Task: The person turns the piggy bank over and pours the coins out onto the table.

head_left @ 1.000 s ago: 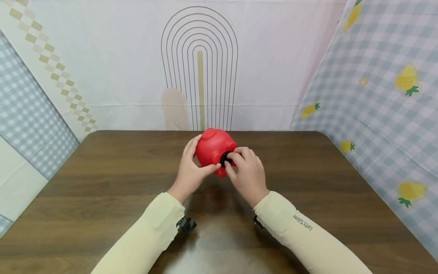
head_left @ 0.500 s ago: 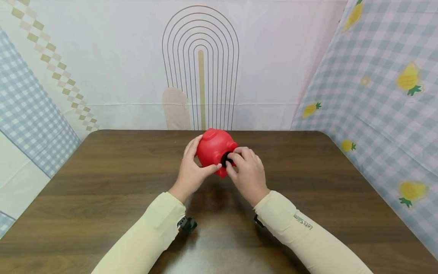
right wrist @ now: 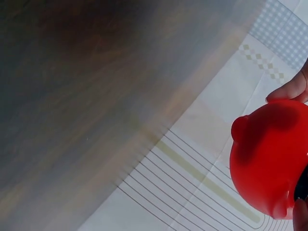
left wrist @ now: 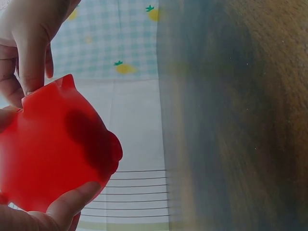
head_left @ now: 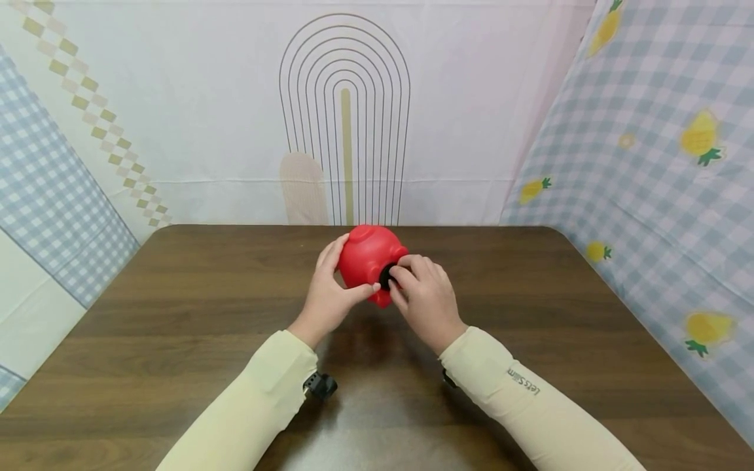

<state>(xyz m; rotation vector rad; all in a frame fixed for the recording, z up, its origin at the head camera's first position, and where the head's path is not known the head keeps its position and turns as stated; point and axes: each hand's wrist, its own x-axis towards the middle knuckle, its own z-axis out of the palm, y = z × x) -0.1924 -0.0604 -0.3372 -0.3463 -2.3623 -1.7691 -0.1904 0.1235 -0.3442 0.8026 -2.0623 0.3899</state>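
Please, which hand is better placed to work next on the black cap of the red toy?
Probably the right hand: its fingers are curled at the black cap, while the left hand is occupied with holding the red toy.

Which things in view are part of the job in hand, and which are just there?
In the job:
- red rounded object, gripped by the left fingers
- black round part on it, pinched by the right fingers

Just there:
- brown table
- white patterned cloth
- checked fruit-print cloth
- black device, worn at the left wrist
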